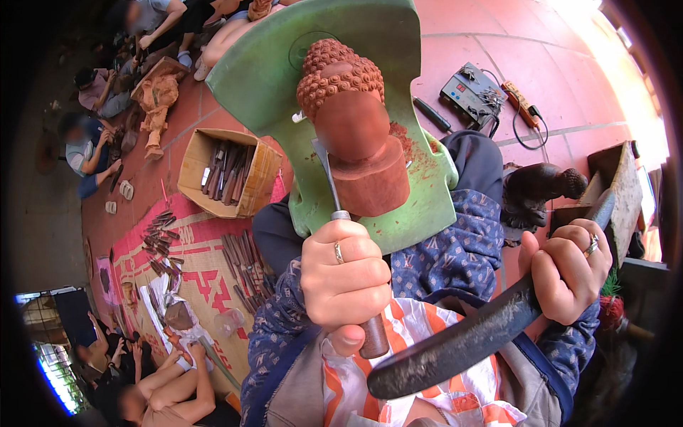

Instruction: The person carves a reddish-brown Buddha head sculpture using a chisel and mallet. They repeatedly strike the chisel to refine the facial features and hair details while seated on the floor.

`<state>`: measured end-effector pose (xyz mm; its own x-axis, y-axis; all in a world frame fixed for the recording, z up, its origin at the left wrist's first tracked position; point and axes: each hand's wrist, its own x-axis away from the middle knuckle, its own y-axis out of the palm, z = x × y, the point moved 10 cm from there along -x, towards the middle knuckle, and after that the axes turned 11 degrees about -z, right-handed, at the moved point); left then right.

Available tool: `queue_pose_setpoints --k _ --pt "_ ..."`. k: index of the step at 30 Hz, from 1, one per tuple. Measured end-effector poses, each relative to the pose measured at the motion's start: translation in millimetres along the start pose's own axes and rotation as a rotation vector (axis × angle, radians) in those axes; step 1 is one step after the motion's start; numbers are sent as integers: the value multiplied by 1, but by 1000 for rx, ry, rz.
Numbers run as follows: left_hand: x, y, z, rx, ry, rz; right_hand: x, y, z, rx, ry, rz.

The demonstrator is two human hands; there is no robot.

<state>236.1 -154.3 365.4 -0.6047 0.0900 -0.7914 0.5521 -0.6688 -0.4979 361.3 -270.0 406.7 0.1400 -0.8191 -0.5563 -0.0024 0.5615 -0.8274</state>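
Observation:
A reddish-brown wooden head carving (366, 171) with rows of round curls stands on a green plastic chair shell (249, 78) in front of me. My left hand (345, 274) is wrapped round the wooden handle of a chisel (330, 178). The steel blade points away from me, its tip beside the carving's left cheek area; whether it touches the wood I cannot tell. On the right, my right hand (569, 274) grips a thick, dark, curved wooden mallet (455, 345). Its heavy end hangs over my lap, apart from the chisel's butt. Reddish chips lie beside the carving.
A cardboard box (249, 185) of tools stands at left, with more chisels (245, 263) on a mat. Right lie a grey control box (473, 92), an orange power strip (521, 104) and a dark statue (541, 188). Other people (92, 153) sit working at far left.

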Motion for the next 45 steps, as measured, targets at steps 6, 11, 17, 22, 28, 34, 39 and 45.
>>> queue_pose_setpoints --k 6,11,17,22,28,34,39,45 --pt "6 11 -7 18 1 37 4 14 5 -3 21 -105" --pt "11 18 -14 36 -5 45 6 17 7 -4 27 -115" --pt "9 19 -19 39 3 16 5 18 8 -15 37 -142" --pt "8 19 -20 43 -7 -20 6 18 7 -24 23 -129" --pt "7 19 -20 36 0 -33 4 18 6 -21 19 -127" --pt "5 19 -19 31 1 -59 4 15 5 -30 -5 -102" --pt "5 24 -21 9 34 -64 5 15 3 -42 -18 -100" --pt "-2 22 -24 13 0 -68 8 11 7 -29 -1 -75"
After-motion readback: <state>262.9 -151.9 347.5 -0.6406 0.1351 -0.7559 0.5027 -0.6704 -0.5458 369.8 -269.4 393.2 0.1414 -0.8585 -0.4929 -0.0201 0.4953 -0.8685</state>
